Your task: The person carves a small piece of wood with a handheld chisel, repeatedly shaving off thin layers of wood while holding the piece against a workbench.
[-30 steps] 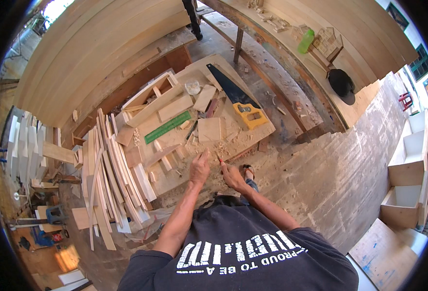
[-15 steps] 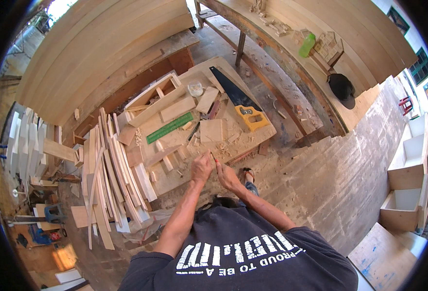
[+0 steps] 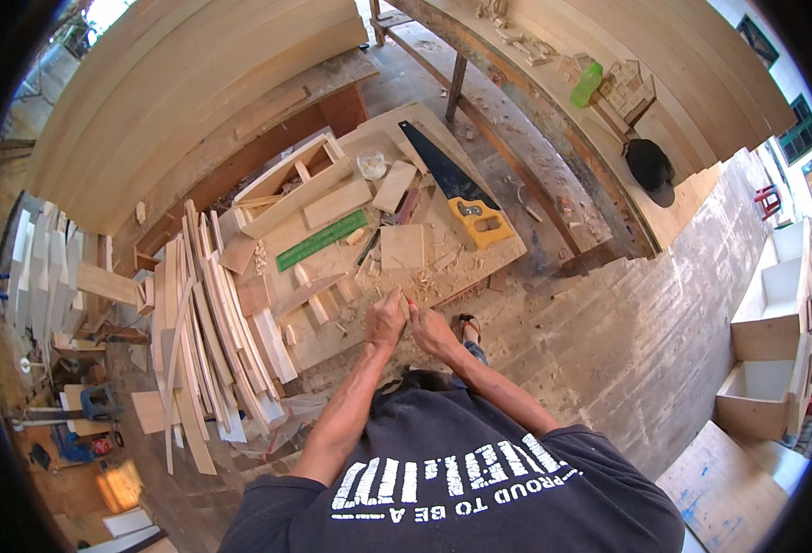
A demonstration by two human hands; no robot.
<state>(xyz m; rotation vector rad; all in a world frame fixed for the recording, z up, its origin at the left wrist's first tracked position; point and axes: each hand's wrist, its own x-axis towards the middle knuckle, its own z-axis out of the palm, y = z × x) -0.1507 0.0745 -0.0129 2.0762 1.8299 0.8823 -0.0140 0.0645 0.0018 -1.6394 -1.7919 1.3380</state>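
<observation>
- From up here I read a slim red item [image 3: 411, 301] at the fingertips of the right hand [image 3: 432, 332]; too little shows to tell its kind.
- Right hand: thumb and fingers look pinched together on that item, back of the hand toward me.
- Left hand [image 3: 385, 320]: fingers curled in just beside the right, knuckles up. Whether it grips the item's other end I cannot tell.
- Handling, by my guess: light, rigid and narrow, so easy to twist between the fingers. A smooth surface could slip with dust on the skin. I would take it by the red part with thumb and forefinger; whether the far end is sharp or brittle I cannot make out.
- Position: the item sits between the two hands, against the right fingertips and near the left ones, by the near edge of the low desk [image 3: 461, 264].
- Beyond the hands lies a square wooden piece [image 3: 403, 247], with a green ruler [image 3: 322, 241] to its left and a yellow-handled saw [image 3: 444, 177] farther right, all well apart from the fingers.
</observation>
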